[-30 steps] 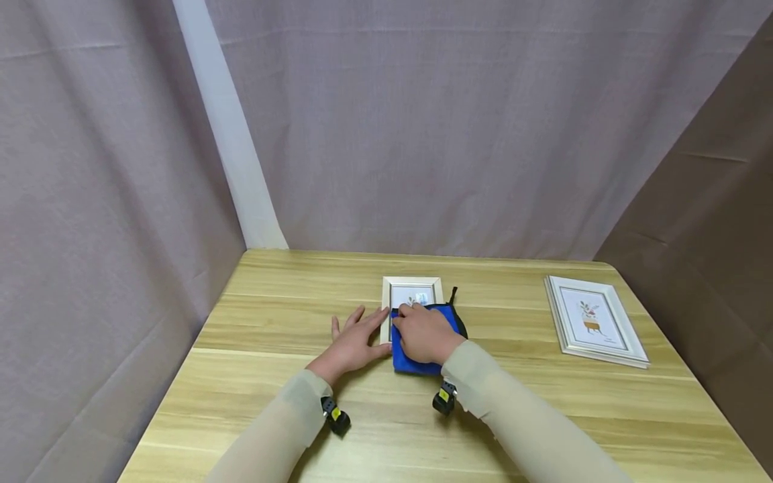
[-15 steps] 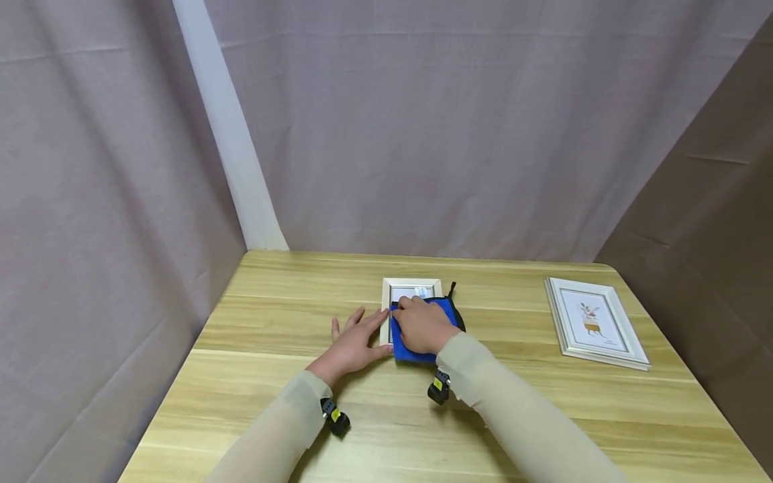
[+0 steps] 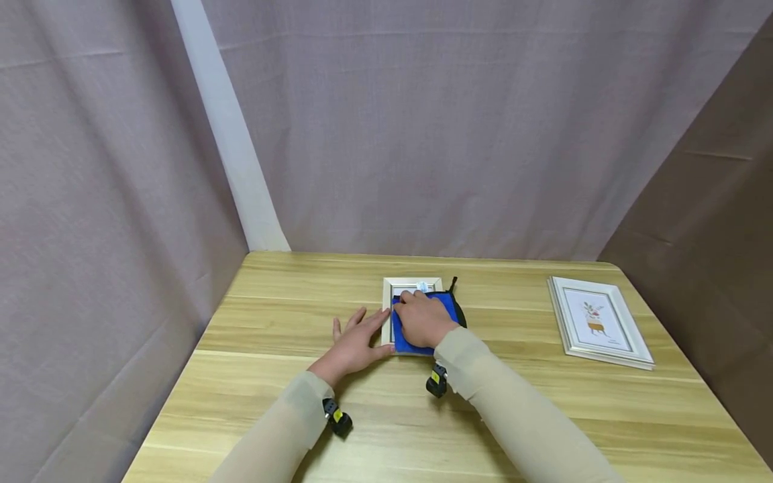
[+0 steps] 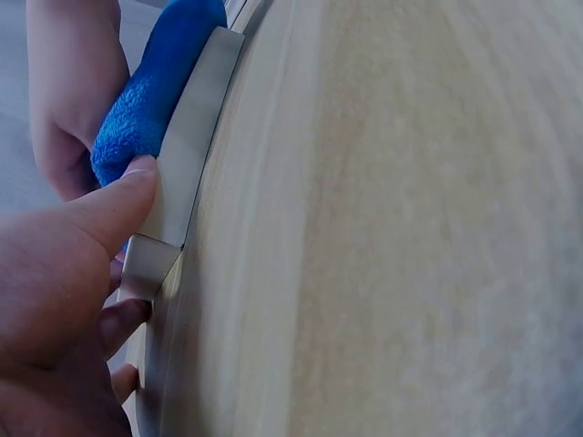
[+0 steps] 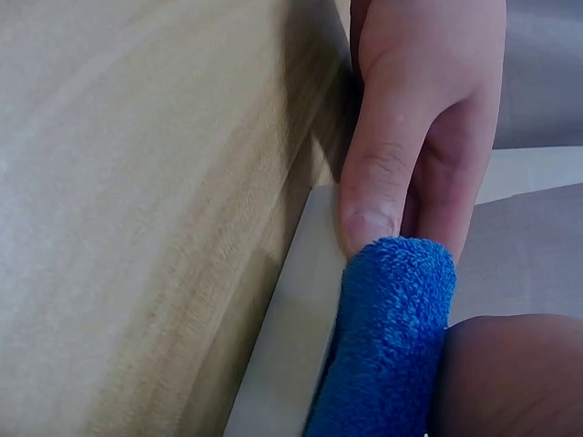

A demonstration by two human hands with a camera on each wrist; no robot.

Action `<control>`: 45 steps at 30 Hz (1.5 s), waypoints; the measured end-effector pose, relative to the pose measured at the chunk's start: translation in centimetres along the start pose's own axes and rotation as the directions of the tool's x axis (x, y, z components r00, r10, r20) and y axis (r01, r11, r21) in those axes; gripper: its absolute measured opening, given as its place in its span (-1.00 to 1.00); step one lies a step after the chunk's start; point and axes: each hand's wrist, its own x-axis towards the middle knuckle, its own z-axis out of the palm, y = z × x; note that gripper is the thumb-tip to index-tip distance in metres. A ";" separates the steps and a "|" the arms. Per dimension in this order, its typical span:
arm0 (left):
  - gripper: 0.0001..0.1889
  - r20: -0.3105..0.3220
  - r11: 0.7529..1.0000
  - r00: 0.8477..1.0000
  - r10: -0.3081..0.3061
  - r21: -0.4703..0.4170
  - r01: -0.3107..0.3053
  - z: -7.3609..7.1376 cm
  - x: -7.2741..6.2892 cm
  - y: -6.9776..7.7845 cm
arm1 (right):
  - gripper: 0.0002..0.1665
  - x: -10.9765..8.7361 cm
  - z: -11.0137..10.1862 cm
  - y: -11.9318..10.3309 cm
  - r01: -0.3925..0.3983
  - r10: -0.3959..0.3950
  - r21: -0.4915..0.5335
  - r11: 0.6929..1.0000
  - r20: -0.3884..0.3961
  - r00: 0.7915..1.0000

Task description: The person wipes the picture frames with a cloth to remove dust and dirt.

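A small picture frame (image 3: pixel 387 325) with a pale border lies flat on the table. My left hand (image 3: pixel 355 345) rests at its left side with fingers spread and straight. In the left wrist view, the thumb (image 4: pixel 127 196) touches the frame's near edge beside the corner. My right hand (image 3: pixel 424 320) grips a blue plush cloth (image 3: pixel 410 344) with black trim, fingers bent into it, and presses it onto the frame. The cloth hides most of the picture; the top strip with a shiny sticker (image 3: pixel 423 286) shows. In the right wrist view, the folded cloth (image 5: pixel 392 328) lies along the frame's edge.
At the right of the wooden table (image 3: pixel 260 302), several white picture frames (image 3: pixel 599 322) lie stacked, the top one showing a potted plant drawing. Grey curtains (image 3: pixel 423 134) hang behind the table and to the left, with a brown one (image 3: pixel 712 221) at the right.
My right hand and the cloth have moved a little up the frame, away from the person, covering more of the picture. The left hand has stayed in place.
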 end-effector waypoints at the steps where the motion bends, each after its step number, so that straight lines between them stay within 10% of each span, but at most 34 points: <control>1: -0.10 -0.001 1.000 1.000 0.001 -0.004 -0.001 0.0 0.0 0.1 | -0.49 0.1 0.0 0.0 -0.007 0.007 0.002 1.000 0.003 1.000; 45: -0.08 0.026 1.000 0.999 -0.021 0.016 0.021 0.1 0.1 -0.3 | -0.52 2.4 -0.6 1.9 0.004 -0.005 0.119 0.993 0.011 1.000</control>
